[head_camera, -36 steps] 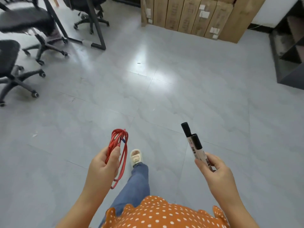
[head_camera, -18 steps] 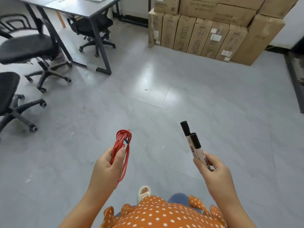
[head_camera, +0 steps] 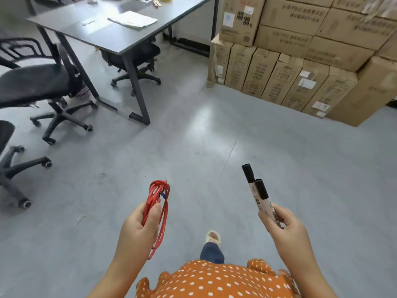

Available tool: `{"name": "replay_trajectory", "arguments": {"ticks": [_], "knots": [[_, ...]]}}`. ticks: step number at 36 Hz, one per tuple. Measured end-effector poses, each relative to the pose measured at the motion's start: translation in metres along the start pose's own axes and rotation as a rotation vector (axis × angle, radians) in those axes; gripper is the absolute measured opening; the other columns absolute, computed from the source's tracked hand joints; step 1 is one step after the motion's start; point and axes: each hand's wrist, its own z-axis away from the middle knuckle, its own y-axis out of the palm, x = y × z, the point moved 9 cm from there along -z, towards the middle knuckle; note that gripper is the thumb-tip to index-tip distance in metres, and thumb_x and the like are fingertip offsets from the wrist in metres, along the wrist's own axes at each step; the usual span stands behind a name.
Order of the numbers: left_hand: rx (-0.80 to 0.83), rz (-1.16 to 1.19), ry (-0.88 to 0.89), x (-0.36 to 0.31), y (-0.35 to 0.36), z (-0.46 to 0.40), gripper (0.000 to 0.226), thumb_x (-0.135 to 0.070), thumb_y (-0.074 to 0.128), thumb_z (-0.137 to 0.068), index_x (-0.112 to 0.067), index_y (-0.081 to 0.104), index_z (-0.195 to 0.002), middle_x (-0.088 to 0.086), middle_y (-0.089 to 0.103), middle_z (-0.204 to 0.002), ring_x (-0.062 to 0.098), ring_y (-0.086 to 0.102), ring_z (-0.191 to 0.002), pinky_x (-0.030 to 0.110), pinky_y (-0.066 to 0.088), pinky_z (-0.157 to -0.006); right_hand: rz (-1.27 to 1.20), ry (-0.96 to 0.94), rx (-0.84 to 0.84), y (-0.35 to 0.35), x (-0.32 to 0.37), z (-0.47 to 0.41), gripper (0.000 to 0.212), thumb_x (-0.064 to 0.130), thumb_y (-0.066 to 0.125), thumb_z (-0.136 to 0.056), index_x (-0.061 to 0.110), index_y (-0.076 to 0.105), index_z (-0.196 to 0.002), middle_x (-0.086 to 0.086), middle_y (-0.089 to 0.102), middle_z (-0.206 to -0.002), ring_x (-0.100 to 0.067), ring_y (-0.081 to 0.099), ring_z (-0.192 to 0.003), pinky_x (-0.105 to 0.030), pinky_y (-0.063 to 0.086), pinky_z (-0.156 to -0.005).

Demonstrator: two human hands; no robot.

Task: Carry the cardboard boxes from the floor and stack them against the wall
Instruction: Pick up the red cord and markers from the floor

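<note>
Over open floor [head_camera: 214, 130], we walk with both hands full and no box in them.
Our left hand [head_camera: 137, 226] grips a coil of red cord [head_camera: 159, 203]; our right hand [head_camera: 285, 229] pinches two black-capped markers [head_camera: 257, 194], fingers curled round the barrels. We see the cardboard boxes [head_camera: 300, 61] ahead-right, already stacked in rows, apparently against the wall; none loose on the floor in view. Risk as we judge it: trying to lift a box with cord and markers in hand gives a weak grip, so a drop or a slipped marker. Cord loop hangs low by our foot [head_camera: 212, 237], possible snag. Office chairs [head_camera: 43, 87] and the dark surface [head_camera: 111, 29] stand left, well apart.
</note>
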Motion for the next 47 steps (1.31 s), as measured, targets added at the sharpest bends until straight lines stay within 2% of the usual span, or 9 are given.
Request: {"name": "replay_trajectory", "arguments": {"ticks": [5,10,14,18,23,33,38,41,47], "knots": [[-0.03,0.04,0.026,-0.053,0.031,-0.085,0.033,-0.037,0.046,-0.089,-0.007,0.058,-0.084,-0.005,0.039,-0.043,0.005,0.035,-0.038,0.017,0.031,-0.038,0.01,-0.071,0.027,0.003,0.063,-0.11,0.014,0.02,0.064,-0.089,0.035,0.065,-0.09,0.003,0.06,-0.088,-0.01,0.054,-0.078,-0.025,0.041,-0.064],[-0.054,0.078,0.007,-0.082,0.046,-0.159,0.027,-0.028,0.045,-0.094,-0.006,0.057,-0.083,-0.006,0.045,-0.043,0.005,0.041,-0.036,0.012,0.032,-0.037,0.035,-0.084,0.106,0.034,0.096,-0.186,0.017,0.019,0.064,-0.089,0.036,0.065,-0.087,-0.005,0.059,-0.087,-0.006,0.05,-0.074,-0.025,0.039,-0.064],[-0.065,0.077,-0.034,-0.085,0.046,-0.23,0.027,-0.029,0.046,-0.094,-0.01,0.057,-0.08,-0.007,0.045,-0.042,0.005,0.038,-0.037,0.016,0.032,-0.04,0.053,-0.059,0.145,0.067,0.114,-0.247,0.017,0.018,0.065,-0.089,0.034,0.066,-0.087,-0.003,0.06,-0.089,-0.004,0.051,-0.079,-0.015,0.037,-0.064],[-0.089,0.041,-0.045,-0.093,0.037,-0.313,0.029,-0.037,0.047,-0.091,-0.013,0.06,-0.08,-0.006,0.045,-0.046,0.007,0.038,-0.044,0.026,0.034,-0.047,0.062,-0.06,0.124,0.103,0.147,-0.315,0.017,0.018,0.064,-0.089,0.034,0.065,-0.084,-0.004,0.06,-0.091,-0.005,0.05,-0.081,-0.026,0.039,-0.069],[-0.056,0.024,0.008,-0.134,0.018,-0.42,0.028,-0.032,0.047,-0.094,-0.008,0.057,-0.082,-0.007,0.036,-0.044,0.005,0.031,-0.039,0.023,0.027,-0.042,0.001,-0.067,0.077,0.155,0.206,-0.394,0.019,0.019,0.064,-0.09,0.036,0.065,-0.084,-0.003,0.059,-0.089,-0.011,0.052,-0.077,-0.027,0.04,-0.069],[-0.037,0.009,0.12,-0.213,-0.005,-0.589,0.028,-0.021,0.046,-0.097,-0.005,0.047,-0.075,-0.007,0.033,-0.045,0.005,0.027,-0.04,0.017,0.025,-0.039,-0.048,-0.083,0.152,0.252,0.302,-0.516,0.022,0.016,0.065,-0.088,0.038,0.065,-0.086,0.006,0.064,-0.094,0.001,0.053,-0.084,-0.014,0.039,-0.067],[-0.018,0.007,0.101,-0.228,0.005,-0.66,0.028,-0.022,0.046,-0.097,-0.007,0.048,-0.073,-0.008,0.034,-0.044,0.004,0.028,-0.04,0.017,0.025,-0.041,-0.032,-0.05,0.129,0.268,0.322,-0.588,0.022,0.017,0.065,-0.088,0.039,0.064,-0.087,0.006,0.064,-0.095,0.003,0.054,-0.08,-0.023,0.043,-0.071],[-0.034,0.007,0.094,-0.238,0.014,-0.706,0.028,-0.022,0.046,-0.097,-0.003,0.049,-0.077,-0.009,0.032,-0.044,0.004,0.027,-0.038,0.015,0.024,-0.04,-0.014,-0.055,0.146,0.282,0.336,-0.637,0.023,0.02,0.065,-0.089,0.043,0.062,-0.086,0.006,0.064,-0.094,-0.007,0.057,-0.083,-0.03,0.045,-0.076],[-0.154,0.015,0.105,-0.272,0.034,-0.805,0.028,-0.023,0.046,-0.097,-0.004,0.05,-0.077,-0.007,0.034,-0.044,0.005,0.028,-0.038,0.016,0.025,-0.039,0.043,-0.11,0.27,0.317,0.382,-0.758,0.023,0.017,0.063,-0.09,0.04,0.061,-0.086,0.007,0.062,-0.094,-0.002,0.055,-0.082,-0.011,0.041,-0.065]]}}
